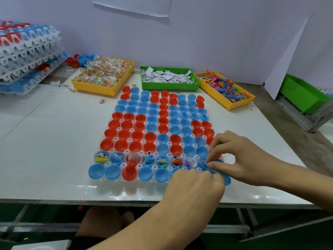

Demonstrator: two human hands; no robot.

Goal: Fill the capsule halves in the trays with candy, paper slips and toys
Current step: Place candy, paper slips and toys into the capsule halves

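Left hand (pixel 196 184): knuckles up, fingers curled at the tray's near right corner; what they hold cannot be told. Right hand (pixel 239 156): thumb and forefinger pinched narrow over a blue half there. Tray (pixel 126 181): red and blue halves, seven in the second row filled. Beyond: candy bin (pixel 103 87), slips bin (pixel 169 84), toys bin (pixel 225 101).

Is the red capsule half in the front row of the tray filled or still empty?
Empty. The red plastic capsule half shows only its bare inside, while the halves in the row behind hold paper and toys.
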